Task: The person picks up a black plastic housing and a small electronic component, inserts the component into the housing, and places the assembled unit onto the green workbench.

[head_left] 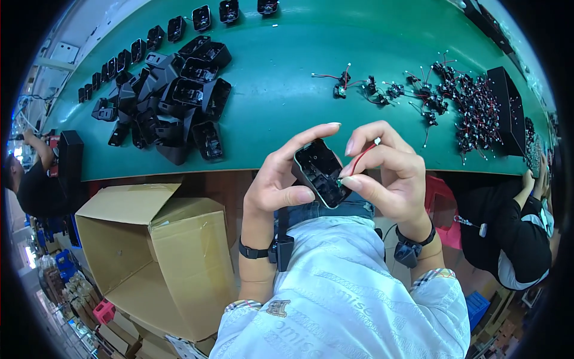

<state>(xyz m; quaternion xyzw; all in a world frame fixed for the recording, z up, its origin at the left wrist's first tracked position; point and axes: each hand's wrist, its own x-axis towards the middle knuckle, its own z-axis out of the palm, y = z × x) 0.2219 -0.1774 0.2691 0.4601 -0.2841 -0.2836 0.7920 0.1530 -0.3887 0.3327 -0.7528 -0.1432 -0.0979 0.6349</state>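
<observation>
In front of my chest my left hand grips a black plastic housing by its sides, with the hollow inside turned up. My right hand pinches a small part with a green board at the housing's lower right corner. A red wire with a white connector at its end rises from that part between my right fingers. How far the part sits inside the housing is hidden by my fingertips. Both hands are just off the near edge of the green table.
A heap of black housings lies on the table's left, with a row of housings behind it. Wired small parts pile up at right beside a black box. An open cardboard box stands at my left. People sit at both sides.
</observation>
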